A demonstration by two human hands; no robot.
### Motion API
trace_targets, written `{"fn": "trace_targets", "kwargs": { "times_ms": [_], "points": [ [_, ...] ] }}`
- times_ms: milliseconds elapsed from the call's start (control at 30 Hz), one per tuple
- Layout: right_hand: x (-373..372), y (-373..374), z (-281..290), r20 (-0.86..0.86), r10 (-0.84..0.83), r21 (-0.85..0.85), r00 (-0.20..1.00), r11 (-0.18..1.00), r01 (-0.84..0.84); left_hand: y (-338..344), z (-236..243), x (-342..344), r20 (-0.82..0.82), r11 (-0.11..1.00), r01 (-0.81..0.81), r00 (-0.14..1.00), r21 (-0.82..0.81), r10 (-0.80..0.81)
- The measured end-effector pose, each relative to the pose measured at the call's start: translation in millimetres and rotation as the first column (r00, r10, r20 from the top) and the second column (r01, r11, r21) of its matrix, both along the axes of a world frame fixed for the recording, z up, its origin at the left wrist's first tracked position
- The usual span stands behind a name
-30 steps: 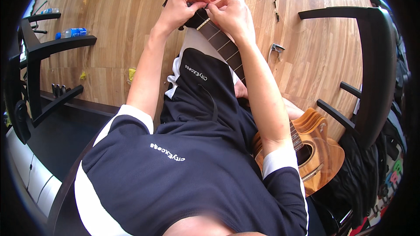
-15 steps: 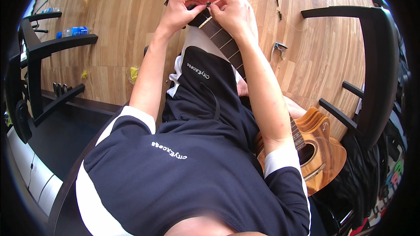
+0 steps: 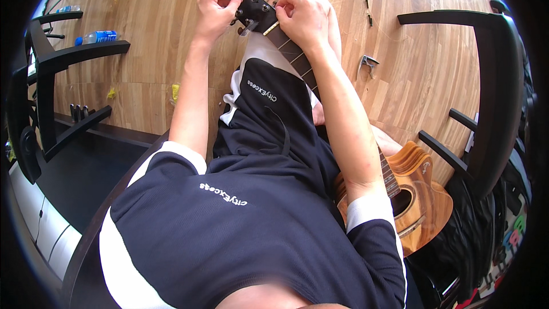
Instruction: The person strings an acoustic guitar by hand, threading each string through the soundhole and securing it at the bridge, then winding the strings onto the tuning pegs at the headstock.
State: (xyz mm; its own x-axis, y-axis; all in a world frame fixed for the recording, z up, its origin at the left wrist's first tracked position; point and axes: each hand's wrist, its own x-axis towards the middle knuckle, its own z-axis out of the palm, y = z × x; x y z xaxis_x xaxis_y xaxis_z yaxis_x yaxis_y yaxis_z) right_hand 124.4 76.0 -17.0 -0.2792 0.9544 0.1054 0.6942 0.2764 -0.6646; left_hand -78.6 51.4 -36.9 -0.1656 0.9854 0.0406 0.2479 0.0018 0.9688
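Note:
An acoustic guitar lies aslant across my lap, its wooden body [image 3: 433,210] at the lower right and its dark headstock [image 3: 258,9] at the top. Metal tuning posts and pegs stand out on the headstock, and a pale nut [image 3: 271,28] crosses the neck below it. My left hand [image 3: 216,16] is just left of the headstock, thumb and fingers pinched; whatever is between them is too small to make out. By the headstock's right edge, close to the nut, my right hand [image 3: 305,19] is also pinched, its fingertips' contents hidden. The fretboard [image 3: 293,52] runs beneath my right forearm.
A capo [image 3: 368,65] and several small dark pieces [image 3: 370,20] lie on the wooden floor to the right. Black chairs flank me, left [image 3: 86,51] and right [image 3: 496,80]. A blue-labelled bottle [image 3: 96,38] and yellow scraps [image 3: 175,92] lie on the left.
My hands, which met over the headstock, have come apart. The left hand moved left, uncovering the headstock with its posts; the right hand stayed near the nut.

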Motion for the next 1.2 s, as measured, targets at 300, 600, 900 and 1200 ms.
{"fn": "trace_targets", "kwargs": {
  "times_ms": [300,600,900,1200],
  "points": [
    [-1.2,0.0,-1.5,-0.001,-0.013,0.01,1.0,1.0,0.013,-26.4,57.9,4.3,-0.104,0.851,0.462,0.861,-0.249,-0.498],
    [0.8,2.6,-10.2,0.032,-0.039,0.013,0.999,0.999,0.039,-35.4,78.3,43.8,0.146,0.678,0.719,0.695,-0.152,-0.704],
    [-2.0,1.9,-12.1,-0.01,-0.034,0.012,0.999,0.999,0.035,-38.7,57.3,37.1,0.21,0.676,0.73,0.68,-0.104,-0.702],
    [6.5,9.4,18.9,-0.079,0.078,-0.23,0.994,0.969,-0.095,-34.7,33.1,23.3,0.327,0.962,0.223,0.931,-0.156,-0.163]
  ]
}}
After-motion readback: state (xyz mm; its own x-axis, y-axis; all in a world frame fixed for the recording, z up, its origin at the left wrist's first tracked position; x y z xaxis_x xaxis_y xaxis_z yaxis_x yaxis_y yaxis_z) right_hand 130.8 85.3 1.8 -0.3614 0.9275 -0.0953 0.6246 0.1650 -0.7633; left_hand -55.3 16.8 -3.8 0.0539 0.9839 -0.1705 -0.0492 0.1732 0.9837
